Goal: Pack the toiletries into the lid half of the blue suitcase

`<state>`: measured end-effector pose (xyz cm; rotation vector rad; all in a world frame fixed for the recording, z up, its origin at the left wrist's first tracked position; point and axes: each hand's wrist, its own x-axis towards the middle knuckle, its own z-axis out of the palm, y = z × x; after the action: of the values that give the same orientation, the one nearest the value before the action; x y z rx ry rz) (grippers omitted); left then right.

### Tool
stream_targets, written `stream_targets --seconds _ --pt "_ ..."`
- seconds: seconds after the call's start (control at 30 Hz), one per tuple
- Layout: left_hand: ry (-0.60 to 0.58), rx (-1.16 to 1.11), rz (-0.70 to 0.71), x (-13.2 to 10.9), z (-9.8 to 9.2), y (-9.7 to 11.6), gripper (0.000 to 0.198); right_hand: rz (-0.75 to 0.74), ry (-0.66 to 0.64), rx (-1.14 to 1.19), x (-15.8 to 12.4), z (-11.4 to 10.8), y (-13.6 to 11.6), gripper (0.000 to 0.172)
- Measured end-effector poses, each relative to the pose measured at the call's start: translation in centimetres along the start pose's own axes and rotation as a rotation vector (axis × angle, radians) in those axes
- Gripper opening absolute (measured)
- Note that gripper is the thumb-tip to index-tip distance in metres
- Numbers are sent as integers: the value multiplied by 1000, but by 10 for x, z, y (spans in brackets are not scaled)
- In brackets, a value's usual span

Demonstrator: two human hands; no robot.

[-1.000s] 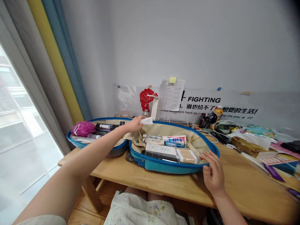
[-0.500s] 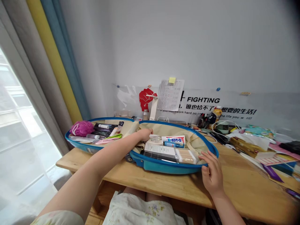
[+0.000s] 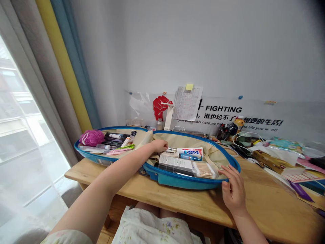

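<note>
- Toothpaste tube [image 3: 191,152], cotton swabs [image 3: 203,169] and purple bath puff [image 3: 91,138] lie inside; left forearm [image 3: 114,174] hides the middle.
- Suitcase [image 3: 188,184] — blue-rimmed, beige-lined — open on wooden table [image 3: 264,200].
- Left hand [image 3: 160,145] curled, grasp hidden; right hand [image 3: 234,189] loose at rim [image 3: 203,180].

Home room: curtains [image 3: 54,67], wooden desk [image 3: 266,195]

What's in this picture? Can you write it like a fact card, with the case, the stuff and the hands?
Case: blue suitcase, lying open on a wooden table
Left half: purple bath puff, among other small items
Right half: toothpaste, cotton swabs, white printed box
Left hand: reaching into the right half, near the toothpaste; anything held is hidden
Right hand: fingers at the suitcase's near right edge
Wall: red fist picture
</note>
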<state>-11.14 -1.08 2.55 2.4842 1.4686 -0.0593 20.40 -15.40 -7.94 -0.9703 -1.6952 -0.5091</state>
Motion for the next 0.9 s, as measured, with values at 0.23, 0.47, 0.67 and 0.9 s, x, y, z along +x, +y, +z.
stream_targets --seconds 0.23,0.47,0.67,0.9 --pt "71 4 21 1 4 -1 31 -11 -6 -15 -1 1 3 31" --pt "461 30 -97 -9 -28 -34 39 5 11 9 0 1 1 31" --pt "468 161 -392 -50 -51 -140 40 -1 -10 -10 -1 0 2 32" --pt "277 301 -588 -96 -31 -220 37 -23 -24 -42 -1 -2 3 31"
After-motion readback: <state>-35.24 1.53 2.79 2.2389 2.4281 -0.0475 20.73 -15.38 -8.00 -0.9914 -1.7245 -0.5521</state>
